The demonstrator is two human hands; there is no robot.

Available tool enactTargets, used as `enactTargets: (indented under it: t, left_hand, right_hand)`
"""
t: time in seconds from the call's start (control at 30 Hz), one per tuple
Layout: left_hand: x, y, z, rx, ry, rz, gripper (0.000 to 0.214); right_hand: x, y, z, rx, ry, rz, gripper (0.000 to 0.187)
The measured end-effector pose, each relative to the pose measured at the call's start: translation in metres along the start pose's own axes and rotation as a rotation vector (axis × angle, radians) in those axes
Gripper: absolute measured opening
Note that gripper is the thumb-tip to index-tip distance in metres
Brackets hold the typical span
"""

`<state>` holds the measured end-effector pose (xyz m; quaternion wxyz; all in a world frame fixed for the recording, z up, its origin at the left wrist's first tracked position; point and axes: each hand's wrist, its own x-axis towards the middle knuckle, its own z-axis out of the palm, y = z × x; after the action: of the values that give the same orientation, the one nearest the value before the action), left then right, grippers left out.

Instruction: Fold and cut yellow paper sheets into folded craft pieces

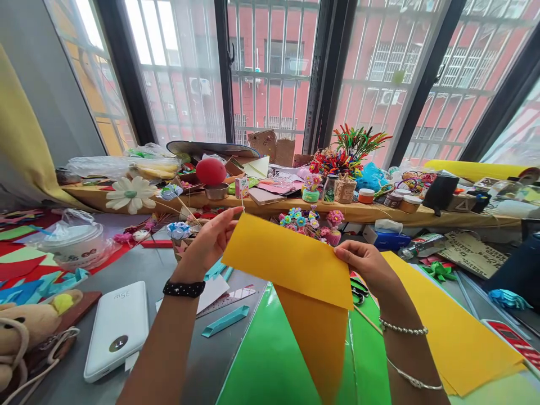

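Note:
A sheet of golden-yellow paper (291, 259) is raised in front of me, its upper part a broad band and a darker, tapering part hanging below. At the band's upper left corner, the fingers of my left hand (215, 236) pinch the paper. My right hand (365, 261) grips the upper right edge between thumb and fingers. Beneath the paper lies a shiny green sheet (265, 360). More yellow sheets (455, 337) are on the table to the right of my right forearm. Black-handled scissors (359, 291) show partly behind the paper, near a thin wooden stick (368, 319).
On the left are a white power bank (117, 329), a lidded tub (73, 244) and a plush toy (31, 332). A folded teal strip (225, 322) lies near a clear ruler (230, 299). Craft flowers, jars and a red ball (211, 171) crowd the shelf under the windows.

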<state>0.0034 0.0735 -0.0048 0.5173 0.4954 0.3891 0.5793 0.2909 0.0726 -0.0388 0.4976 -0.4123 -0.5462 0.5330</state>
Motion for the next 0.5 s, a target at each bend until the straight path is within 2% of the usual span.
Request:
enactTargets:
  t: [0.07,0.13,0.23,0.3,0.37,0.5]
  left_hand:
    - [-0.003,-0.006,-0.001,-0.058,-0.135,-0.035,0.057]
    - [-0.011,-0.014,0.000,-0.095,-0.330,-0.104,0.073]
    - [-0.030,-0.031,0.008,-0.044,-0.534,-0.251,0.073]
    - [-0.046,-0.043,0.015,0.033,-0.552,-0.332,0.059]
    - [-0.061,-0.057,0.020,0.103,-0.504,-0.386,0.050]
    - [-0.080,-0.089,0.015,0.250,-0.456,-0.516,0.051]
  right_hand:
    - [0.006,0.006,0.003,0.064,0.032,0.010,0.028]
    - [0.007,0.013,0.008,0.111,0.078,0.018,0.031]
    - [-0.003,0.032,0.018,0.139,0.146,0.028,0.033]
    - [-0.017,0.049,0.025,0.127,0.189,0.044,0.034]
    - [-0.036,0.066,0.030,0.087,0.196,0.076,0.034]
    - [-0.075,0.089,0.033,-0.045,0.145,0.109,0.032]
